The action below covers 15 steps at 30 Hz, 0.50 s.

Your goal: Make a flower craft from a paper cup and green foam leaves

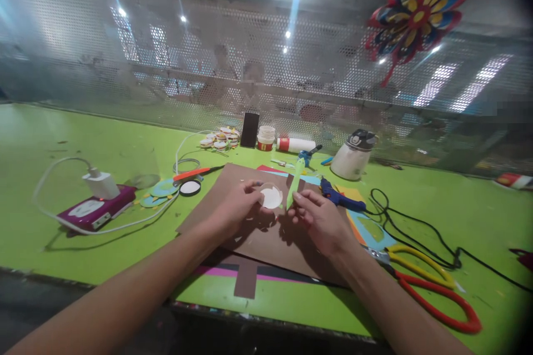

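Observation:
Over the brown cardboard sheet point(208, 216), my left hand point(239, 205) pinches a small round white disc point(271, 196) by its left edge. A slim light green strip point(296, 180) stands nearly upright in the fingertips of my right hand point(318, 219). I cannot tell whether the strip is paper or plastic. Disc and strip are close together but apart. Just beyond my right hand lies a blue glue gun point(341, 195) with a black cord. Scissors with yellow and red handles point(437, 294) rest beside my right forearm.
To the left are a purple power strip point(100, 208) with a white charger point(100, 184), a clear glass point(139, 166), an orange-handled cutter point(191, 173) and a round black-rimmed lid point(190, 187). A phone point(250, 129), a jar point(265, 138) and a grey-white jug point(353, 155) stand at the back.

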### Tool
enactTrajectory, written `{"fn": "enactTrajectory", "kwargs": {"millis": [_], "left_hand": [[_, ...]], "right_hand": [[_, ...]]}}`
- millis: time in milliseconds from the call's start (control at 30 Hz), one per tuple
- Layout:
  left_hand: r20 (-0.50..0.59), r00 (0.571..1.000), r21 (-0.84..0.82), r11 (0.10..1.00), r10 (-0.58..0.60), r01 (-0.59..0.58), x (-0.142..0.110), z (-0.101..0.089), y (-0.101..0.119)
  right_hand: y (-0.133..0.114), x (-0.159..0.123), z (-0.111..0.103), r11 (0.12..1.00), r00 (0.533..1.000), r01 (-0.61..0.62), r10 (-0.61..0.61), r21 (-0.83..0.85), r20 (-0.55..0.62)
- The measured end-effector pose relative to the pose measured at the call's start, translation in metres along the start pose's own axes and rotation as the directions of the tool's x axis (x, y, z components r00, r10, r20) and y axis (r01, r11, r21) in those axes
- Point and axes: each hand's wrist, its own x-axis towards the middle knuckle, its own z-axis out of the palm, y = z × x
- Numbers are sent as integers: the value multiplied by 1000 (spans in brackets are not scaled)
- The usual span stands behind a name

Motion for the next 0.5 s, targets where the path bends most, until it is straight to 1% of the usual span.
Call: {"fn": "enactTrajectory", "kwargs": {"millis": [133,233,333,400,500], "left_hand": [[19,999,-124,991,-40,42,-1,1,0],[20,998,-163,985,-52,54,-2,1,-2],[-6,999,-169,985,-45,43,0,1,-4],[-23,999,-203,979,-33,28,1,1,-5],[-12,1000,-259,966,-3,0,1,3,-5]], "right_hand": [[5,-4,7,999,998,-39,40,-21,58],[9,-7,11,997,996,-66,68,-44,61],[10,-8,13,996,996,-70,73,-62,44],[10,-9,13,995,997,-71,74,-72,38],[11,-10,14,994,996,-74,77,-87,40]]}}
